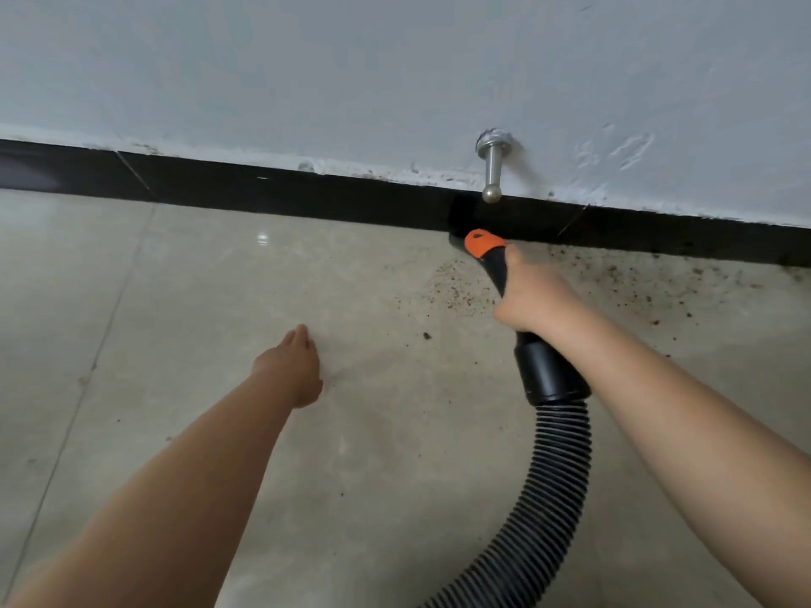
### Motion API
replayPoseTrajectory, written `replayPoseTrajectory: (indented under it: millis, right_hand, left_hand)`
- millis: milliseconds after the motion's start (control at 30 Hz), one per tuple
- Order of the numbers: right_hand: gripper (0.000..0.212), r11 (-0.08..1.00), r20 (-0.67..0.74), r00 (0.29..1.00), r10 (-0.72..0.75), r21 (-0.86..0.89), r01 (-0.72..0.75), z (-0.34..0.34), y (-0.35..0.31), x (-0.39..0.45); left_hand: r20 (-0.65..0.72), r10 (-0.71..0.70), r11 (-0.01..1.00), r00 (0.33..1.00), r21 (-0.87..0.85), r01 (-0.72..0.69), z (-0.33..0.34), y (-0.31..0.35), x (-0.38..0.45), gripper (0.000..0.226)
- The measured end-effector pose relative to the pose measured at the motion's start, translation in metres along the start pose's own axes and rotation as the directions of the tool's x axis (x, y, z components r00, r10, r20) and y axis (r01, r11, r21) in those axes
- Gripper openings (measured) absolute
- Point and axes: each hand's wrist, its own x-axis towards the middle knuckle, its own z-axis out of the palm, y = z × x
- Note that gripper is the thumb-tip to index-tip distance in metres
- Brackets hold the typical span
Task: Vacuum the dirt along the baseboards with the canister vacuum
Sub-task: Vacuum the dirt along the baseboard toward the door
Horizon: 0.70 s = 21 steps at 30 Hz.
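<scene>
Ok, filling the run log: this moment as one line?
right hand grips vacuum nozzle | nozzle at baseboard | dirt remains rightward | left hand open

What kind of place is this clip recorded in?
Probably an indoor room in a home or similar building: glossy tiled floor, black baseboard under a painted wall, and a metal door stopper fixed to that wall.

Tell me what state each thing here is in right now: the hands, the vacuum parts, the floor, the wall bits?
Right hand: grips the nozzle handle.
Left hand: open, fingers straight, holds nothing.
Nozzle: tip at the baseboard.
Hose: bent, attached to the handle.
Baseboard: black, dusty on its right part.
Dirt: scattered on the floor, mostly right of the nozzle.
Floor: glossy tiles, cleaner on the left.
Doorstop: fixed to the wall.
</scene>
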Motion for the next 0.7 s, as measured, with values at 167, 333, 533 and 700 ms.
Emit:
replayPoseTrajectory:
  millis: [167,333,533,700]
  right_hand:
    - [0.08,0.987,0.075,0.985,-0.152,0.054,0.149,0.016,-0.046,0.003]
    - [0.075,0.989,0.144,0.982,-0.119,-0.068,0.13,-0.006,-0.036,-0.006]
    - [0.077,0.976,0.135,0.98,-0.147,-0.14,0.166,-0.006,-0.033,-0.018]
    - [0.076,0.98,0.127,0.98,-0.156,-0.103,0.17,0.004,-0.039,-0.01]
  left_hand:
    - [0.003,0.022,1.0,1.0,-0.011,-0.022,0.001,-0.005,0.002,0.064]
    - [0.058,0.005,1.0,0.998,-0.022,-0.003,0.0,-0.006,0.009,0.069]
    - [0.114,-0.106,0.988,0.988,-0.097,0.117,-0.007,-0.012,0.024,0.081]
    - [0.114,-0.099,0.99,0.989,-0.089,0.11,-0.008,-0.004,0.02,0.073]
